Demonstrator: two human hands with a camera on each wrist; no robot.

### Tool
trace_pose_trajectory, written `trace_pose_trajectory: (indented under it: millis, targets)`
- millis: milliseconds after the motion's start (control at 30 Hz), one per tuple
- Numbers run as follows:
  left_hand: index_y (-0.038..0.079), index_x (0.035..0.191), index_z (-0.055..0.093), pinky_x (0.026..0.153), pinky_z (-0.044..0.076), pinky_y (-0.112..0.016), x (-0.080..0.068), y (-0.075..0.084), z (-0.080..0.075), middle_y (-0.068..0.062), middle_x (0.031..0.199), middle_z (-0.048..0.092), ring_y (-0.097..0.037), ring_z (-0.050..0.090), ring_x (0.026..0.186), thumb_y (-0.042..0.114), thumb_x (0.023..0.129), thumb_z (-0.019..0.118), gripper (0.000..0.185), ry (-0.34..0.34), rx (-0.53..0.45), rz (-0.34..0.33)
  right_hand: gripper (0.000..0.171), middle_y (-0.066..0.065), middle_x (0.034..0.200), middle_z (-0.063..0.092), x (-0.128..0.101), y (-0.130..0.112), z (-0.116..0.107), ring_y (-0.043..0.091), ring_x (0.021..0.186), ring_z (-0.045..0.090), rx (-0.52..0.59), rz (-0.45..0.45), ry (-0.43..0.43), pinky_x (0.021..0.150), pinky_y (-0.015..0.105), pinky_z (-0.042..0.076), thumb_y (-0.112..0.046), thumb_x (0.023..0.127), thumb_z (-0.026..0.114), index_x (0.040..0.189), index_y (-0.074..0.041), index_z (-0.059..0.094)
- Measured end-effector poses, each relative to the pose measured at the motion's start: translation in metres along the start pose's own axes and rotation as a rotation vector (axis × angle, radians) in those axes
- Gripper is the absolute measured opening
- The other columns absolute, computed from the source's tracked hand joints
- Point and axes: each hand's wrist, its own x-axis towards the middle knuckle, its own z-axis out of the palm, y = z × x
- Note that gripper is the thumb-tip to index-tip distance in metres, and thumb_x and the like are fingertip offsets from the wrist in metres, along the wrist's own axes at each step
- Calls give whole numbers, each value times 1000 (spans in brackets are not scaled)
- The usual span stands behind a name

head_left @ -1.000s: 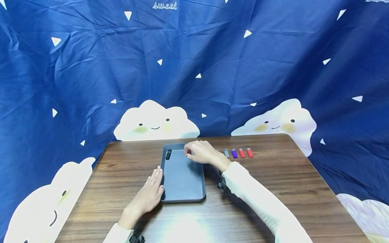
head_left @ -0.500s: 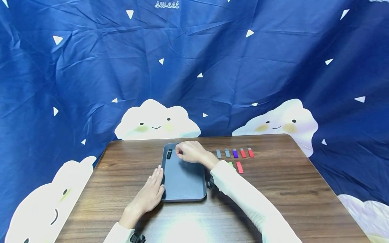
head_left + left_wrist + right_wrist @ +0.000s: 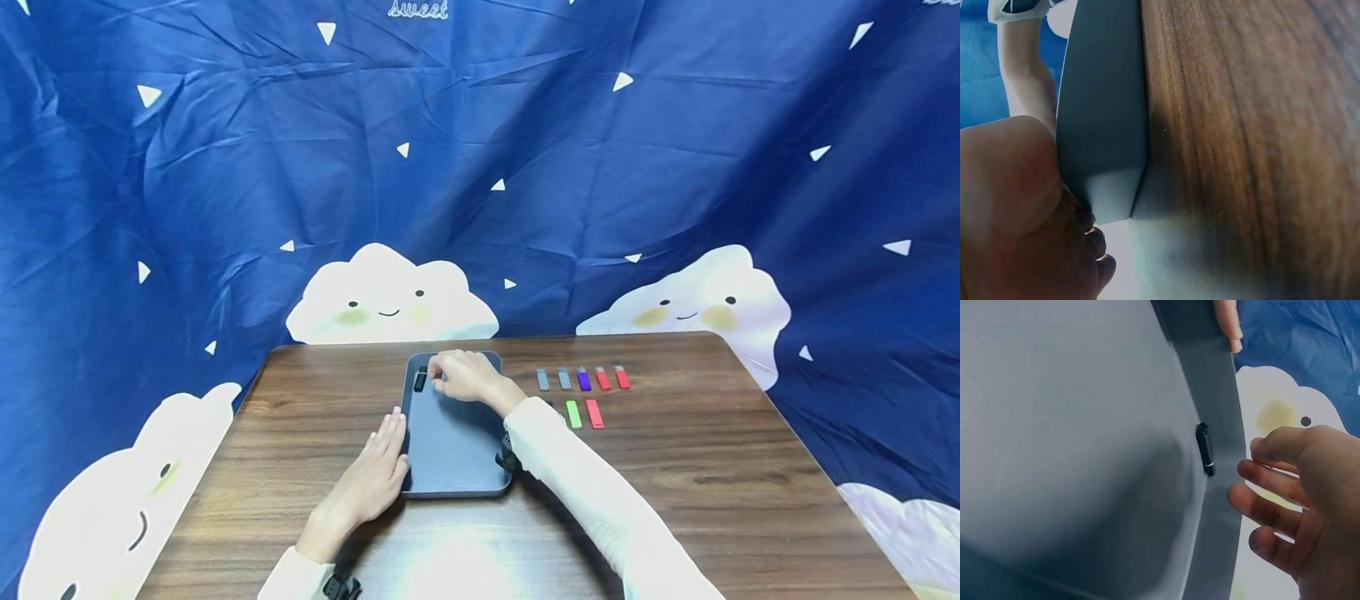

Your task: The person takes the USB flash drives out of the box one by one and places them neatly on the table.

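A grey tray (image 3: 456,454) lies on the wooden table, with a black USB stick (image 3: 421,380) near its far left corner. My left hand (image 3: 372,467) presses straight fingers along the tray's left wall. Over the tray's far end is my right hand (image 3: 461,375), just right of the stick. In the right wrist view, the fingers of that hand (image 3: 1304,494) are loosely bent and apart from the black stick (image 3: 1205,450); nothing shows between them. The left wrist view shows the left palm (image 3: 1010,187) beside the tray's outer wall (image 3: 1104,100).
Right of the tray, a far row holds two grey USB sticks (image 3: 565,378), a purple one (image 3: 584,380) and two red ones (image 3: 602,379). Nearer lie a green stick (image 3: 573,414), a red one (image 3: 594,414) and a dark item partly behind the right sleeve.
My right hand has moved left across the tray towards the black USB stick, uncovering more of the sticks on the right. The left hand stays against the tray; the view shifts slightly.
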Motion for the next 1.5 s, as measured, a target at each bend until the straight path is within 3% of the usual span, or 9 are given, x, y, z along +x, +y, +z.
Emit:
trace_pose_trajectory:
  millis: [367,667,933,1133,1300,1500]
  targets:
    - [-9,165,23,132,25,-61,2,1,-1,-26,176,18,-43,22,163,16,112,42,62,-4,1,11,31,-1,134,71,11,-4,11,20,118,71,-55,54,-65,100,41,60,-27,105,65,135,-20,70]
    - [-7,167,19,134,22,-58,4,2,-2,-23,177,14,-41,19,165,18,113,41,63,-31,19,-3,41,-1,142,65,18,-6,19,21,116,71,-102,73,-100,95,41,61,-30,105,65,144,-20,66]
    - [-7,167,20,134,21,-58,4,1,-2,-23,177,14,-41,19,165,18,113,41,63,-36,22,-3,47,0,153,59,23,-10,25,24,126,69,-141,77,-145,103,44,59,-33,106,63,151,-21,60]
    - [-10,165,25,131,25,-63,3,-3,3,-27,175,20,-46,24,162,17,111,42,62,7,6,25,49,-1,159,54,23,-15,26,25,133,66,-160,74,-175,107,44,58,-34,107,63,153,-21,59]
    - [-9,165,25,131,25,-62,2,-6,6,-26,175,21,-44,23,163,16,111,44,63,24,7,27,39,-1,151,58,20,-17,28,24,123,70,-157,55,-163,103,42,59,-34,107,63,143,-19,67]
    - [-11,164,26,129,27,-65,2,-4,4,-28,174,23,-47,26,161,16,111,43,62,29,-7,29,17,-4,125,61,21,-16,33,15,89,64,-156,50,-139,79,32,56,-33,103,69,116,-21,70]
